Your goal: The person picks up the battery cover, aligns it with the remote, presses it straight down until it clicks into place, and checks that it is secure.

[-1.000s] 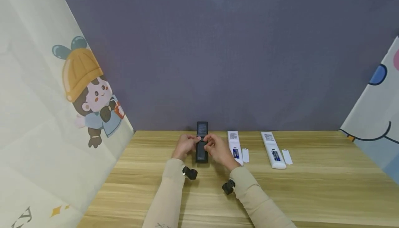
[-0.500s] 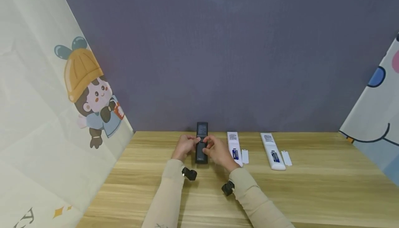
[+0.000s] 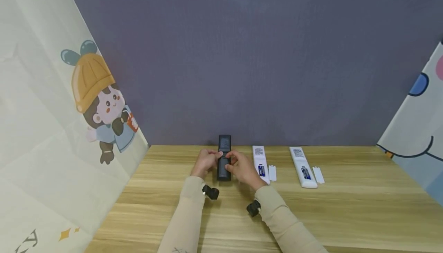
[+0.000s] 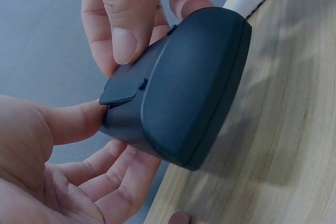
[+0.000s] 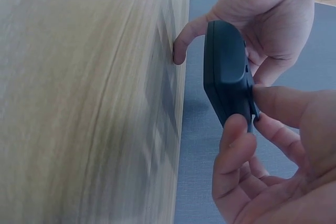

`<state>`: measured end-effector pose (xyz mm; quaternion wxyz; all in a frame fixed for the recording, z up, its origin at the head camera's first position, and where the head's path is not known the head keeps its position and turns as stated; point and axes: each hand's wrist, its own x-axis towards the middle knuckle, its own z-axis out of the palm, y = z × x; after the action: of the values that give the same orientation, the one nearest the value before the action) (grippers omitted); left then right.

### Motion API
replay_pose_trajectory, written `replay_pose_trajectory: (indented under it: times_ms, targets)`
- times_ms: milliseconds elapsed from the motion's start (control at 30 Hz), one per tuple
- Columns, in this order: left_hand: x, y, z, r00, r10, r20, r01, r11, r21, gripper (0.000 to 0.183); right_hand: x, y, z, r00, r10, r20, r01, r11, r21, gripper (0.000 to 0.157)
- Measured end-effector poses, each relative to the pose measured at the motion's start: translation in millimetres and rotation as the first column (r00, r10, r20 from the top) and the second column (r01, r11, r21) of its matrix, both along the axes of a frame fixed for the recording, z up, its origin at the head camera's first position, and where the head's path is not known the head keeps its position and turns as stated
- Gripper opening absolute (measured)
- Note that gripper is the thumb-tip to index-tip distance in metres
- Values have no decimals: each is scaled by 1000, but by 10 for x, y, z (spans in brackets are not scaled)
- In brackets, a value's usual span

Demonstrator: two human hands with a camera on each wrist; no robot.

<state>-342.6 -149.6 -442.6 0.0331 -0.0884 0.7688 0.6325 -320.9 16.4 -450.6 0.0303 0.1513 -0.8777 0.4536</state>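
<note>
While the table (image 3: 138, 222) lies under the black remote (image 3: 224, 172), the left hand (image 3: 205, 162) grips its side and the right hand (image 3: 245, 171) pinches it, so holding still with soft thumbs should suit its partly raised cover (image 4: 121, 86). Right of the black remote, one white remote (image 3: 258, 160) sits near and another white remote (image 3: 299, 161) farther off, each with blue batteries (image 3: 305, 173) in its slot.

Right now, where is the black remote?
In the head view, the black remote is below centre, held between the left hand and right hand near the far edge of the table; a white remote lies to its right.
</note>
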Motion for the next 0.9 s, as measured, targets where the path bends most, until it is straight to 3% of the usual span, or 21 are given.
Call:
replay_pose_trajectory:
  times_ms: [333,600,900]
  targets:
    - [-10,-3,-3,1000,11,-11,-11,1000,-5,33,21,-1,-10,1000,-2,-22,3,1000,10,29]
    - [-24,-8,-11,1000,13,-17,-13,999,32,32,63,-15,9,996,24,85,-15,995,-99,32]
    - [-32,-21,-5,1000,-10,7,10,998,55,39,57,-9,-1,996,27,81,-18,993,-113,31]
